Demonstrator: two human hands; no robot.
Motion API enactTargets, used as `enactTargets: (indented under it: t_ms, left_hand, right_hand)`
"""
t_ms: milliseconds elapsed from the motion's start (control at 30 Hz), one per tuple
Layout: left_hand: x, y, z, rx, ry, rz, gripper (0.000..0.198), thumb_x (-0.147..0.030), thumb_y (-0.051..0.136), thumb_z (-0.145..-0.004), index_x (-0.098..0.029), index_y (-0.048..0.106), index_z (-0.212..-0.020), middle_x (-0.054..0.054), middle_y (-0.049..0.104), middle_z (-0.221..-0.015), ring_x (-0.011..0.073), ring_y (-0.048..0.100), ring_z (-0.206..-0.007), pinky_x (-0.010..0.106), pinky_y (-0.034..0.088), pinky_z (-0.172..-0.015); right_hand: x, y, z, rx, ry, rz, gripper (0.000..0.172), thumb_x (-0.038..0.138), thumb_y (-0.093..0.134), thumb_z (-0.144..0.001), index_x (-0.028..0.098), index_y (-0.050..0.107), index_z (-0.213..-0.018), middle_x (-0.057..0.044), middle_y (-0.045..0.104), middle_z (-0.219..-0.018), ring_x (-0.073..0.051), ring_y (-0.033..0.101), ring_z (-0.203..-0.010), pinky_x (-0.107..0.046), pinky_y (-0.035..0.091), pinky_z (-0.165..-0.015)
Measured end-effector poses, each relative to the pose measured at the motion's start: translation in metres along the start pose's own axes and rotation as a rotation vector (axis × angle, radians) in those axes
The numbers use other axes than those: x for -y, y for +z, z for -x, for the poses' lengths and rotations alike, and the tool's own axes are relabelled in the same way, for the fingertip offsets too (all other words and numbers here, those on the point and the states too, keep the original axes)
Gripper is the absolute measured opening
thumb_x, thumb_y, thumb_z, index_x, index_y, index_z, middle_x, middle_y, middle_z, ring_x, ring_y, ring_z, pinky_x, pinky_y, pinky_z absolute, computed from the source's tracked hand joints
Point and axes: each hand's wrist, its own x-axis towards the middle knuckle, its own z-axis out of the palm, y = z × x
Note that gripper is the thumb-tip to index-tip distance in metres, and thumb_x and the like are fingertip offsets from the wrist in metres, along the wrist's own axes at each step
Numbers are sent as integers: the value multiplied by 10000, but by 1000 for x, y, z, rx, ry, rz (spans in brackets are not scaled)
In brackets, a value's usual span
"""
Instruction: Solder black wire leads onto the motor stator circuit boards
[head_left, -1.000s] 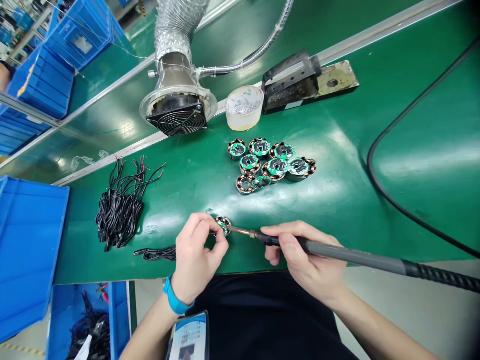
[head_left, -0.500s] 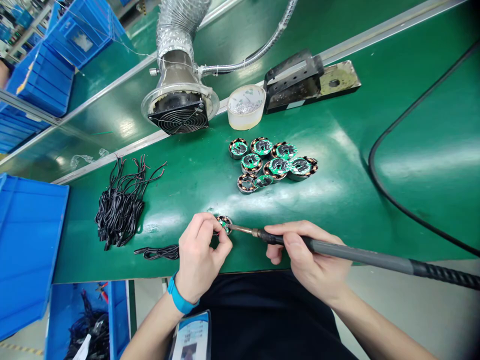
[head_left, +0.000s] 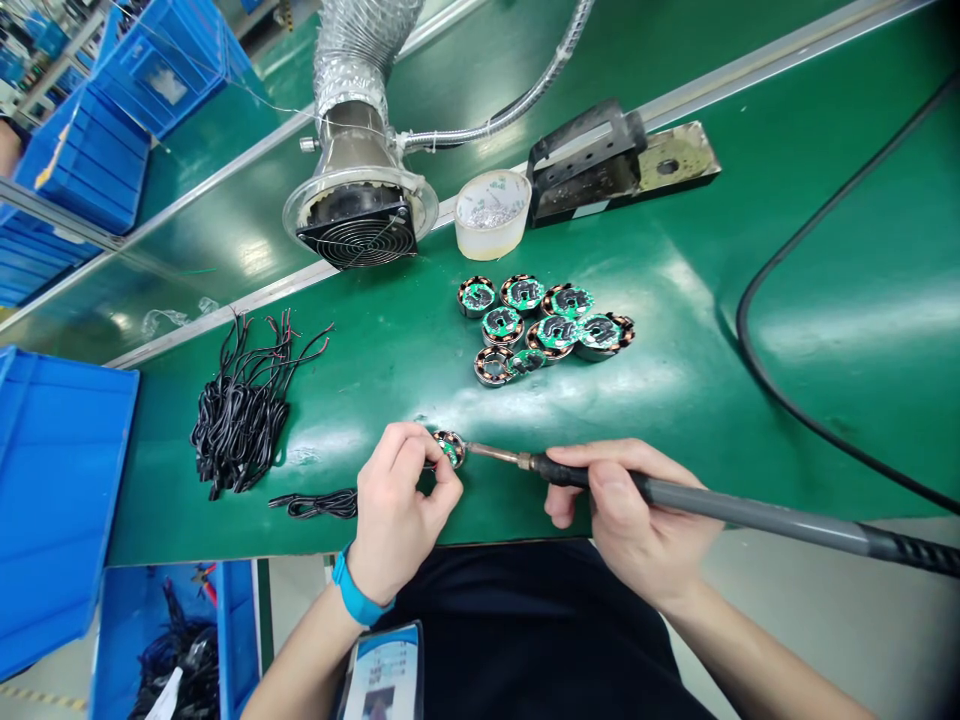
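Note:
My right hand [head_left: 645, 510] is closed around a grey and black soldering iron [head_left: 690, 500]. Its metal tip points left, just at the right rim of a small motor stator [head_left: 450, 447] with copper coils and a green circuit board. At the stator's left side, the thumb and fingers of my left hand [head_left: 405, 500] pinch the end of a black cable. That cable's folded bundle [head_left: 319, 503] lies on the bench to the left and runs behind the hand. The pinched end is mostly hidden by the fingers.
Several stators with green boards [head_left: 559, 332] sit farther back. A pile of black cables [head_left: 244, 420] lies left. Behind stand a fume extractor fan [head_left: 364, 235], a white tape-roll cup [head_left: 487, 235] and a metal iron holder [head_left: 600, 160]. Blue bins [head_left: 56, 500] flank the bench.
My right hand has drawn the soldering iron a little to the right, its tip moving from over the stator to its rim. The left hand has hardly moved.

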Motion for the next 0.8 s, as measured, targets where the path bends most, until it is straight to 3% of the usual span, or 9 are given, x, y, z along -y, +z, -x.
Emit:
enactTargets:
  t_ms: [300, 367, 533, 667, 800]
  left_hand:
    - [1, -2, -2, 22, -14, 10, 124, -19, 597, -880, -124, 531, -874, 31, 543, -970, 72, 541, -897, 200, 474, -814]
    - [2, -2, -1, 24, -16, 23, 124, -21, 595, -883, -125, 529, -874, 31, 540, -969, 73, 535, -899, 199, 467, -811]
    - [6, -1, 0, 28, -38, 60, 117, -33, 586, -894, -129, 526, -865, 35, 542, -974, 85, 532, -911, 215, 460, -819]
    - [11, 0, 1, 23, -26, 53, 90, -57, 583, -926, -137, 555, -897, 41, 547, -1013, 85, 544, -940, 211, 468, -840]
    - [16, -2, 7, -15, 27, 9, 84, -105, 611, -959, -169, 590, -1009, 46, 558, -1125, 94, 567, -1059, 222, 477, -930]
  right_hand:
    - [-3, 0, 5, -42, -34, 58, 323, 75, 464, -1044, 212, 669, -1253, 24, 667, -806, -51, 650, -628, -172, 562, -590]
    - [-1, 2, -3, -64, -137, 188, 350, 38, 521, -1008, 192, 643, -1298, 7, 688, -884, -47, 670, -691, -171, 572, -669]
    - [-4, 5, -43, -39, -539, 847, 423, 19, 658, -914, 192, 625, -1298, -59, 638, -1056, -95, 629, -857, -222, 504, -766]
    - [-20, 7, -69, 42, -565, 954, 555, 38, 622, -935, 222, 524, -1450, -90, 597, -1215, -178, 612, -1045, -311, 526, -897]
    - [-33, 12, -71, 103, -529, 951, 535, 108, 627, -961, 219, 508, -1470, -102, 581, -1276, -200, 597, -1113, -357, 544, -960]
